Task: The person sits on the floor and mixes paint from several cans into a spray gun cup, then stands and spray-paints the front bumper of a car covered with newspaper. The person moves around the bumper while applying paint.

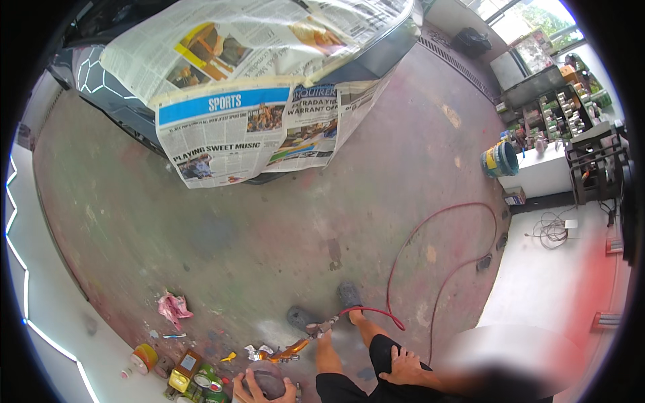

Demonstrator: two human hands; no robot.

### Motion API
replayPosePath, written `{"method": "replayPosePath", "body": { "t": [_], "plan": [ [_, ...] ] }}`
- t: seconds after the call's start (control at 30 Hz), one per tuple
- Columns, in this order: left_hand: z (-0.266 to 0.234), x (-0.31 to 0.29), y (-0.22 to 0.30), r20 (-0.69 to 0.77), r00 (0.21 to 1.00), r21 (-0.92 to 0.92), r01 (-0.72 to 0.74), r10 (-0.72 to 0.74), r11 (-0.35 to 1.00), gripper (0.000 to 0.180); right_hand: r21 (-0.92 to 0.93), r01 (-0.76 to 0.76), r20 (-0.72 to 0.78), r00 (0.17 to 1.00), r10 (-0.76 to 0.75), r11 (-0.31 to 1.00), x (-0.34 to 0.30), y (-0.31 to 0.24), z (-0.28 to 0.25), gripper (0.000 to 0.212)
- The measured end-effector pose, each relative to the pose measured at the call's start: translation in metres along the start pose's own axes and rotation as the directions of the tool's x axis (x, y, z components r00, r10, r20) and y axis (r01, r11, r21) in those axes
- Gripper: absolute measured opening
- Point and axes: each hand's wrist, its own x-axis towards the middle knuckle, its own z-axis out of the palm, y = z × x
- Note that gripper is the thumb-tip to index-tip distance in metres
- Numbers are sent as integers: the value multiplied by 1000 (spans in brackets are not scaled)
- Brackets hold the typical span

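Low in the view, my left hand (252,391) has its fingers curled round a round grey cup (269,381). Beside the cup is an orange spray gun (293,350), whose metal fitting (321,328) leads to a red air hose (363,309). The cup appears to belong to the gun, though the joint is hard to make out. My right hand (405,367) rests on my thigh, fingers spread and holding nothing. Ahead stands a dark car (121,111) with its front masked by taped newspaper sheets (222,127).
The hose loops over the stained floor to my right. Several paint cans (209,384), a yellow tin (180,380) and a crumpled pink cloth (175,306) lie at the near left. A blue bucket (499,160) and crowded shelves (551,117) stand far right.
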Motion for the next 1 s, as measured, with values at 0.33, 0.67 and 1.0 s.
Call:
{"method": "replayPosePath", "body": {
  "t": [0.33,0.67,1.0],
  "plan": [
    [-30,20,1,62,995,16,-77,76,997,88,106,-2,-80,997,11,994,19,-26,24,112],
    [-28,4,11,110,989,18,-105,102,994,82,126,17,-102,995,-4,992,21,-26,40,104],
    [-81,-13,48,27,981,28,-193,193,981,80,209,419,-203,902,-380,883,4,-16,44,56]
  ]
}}
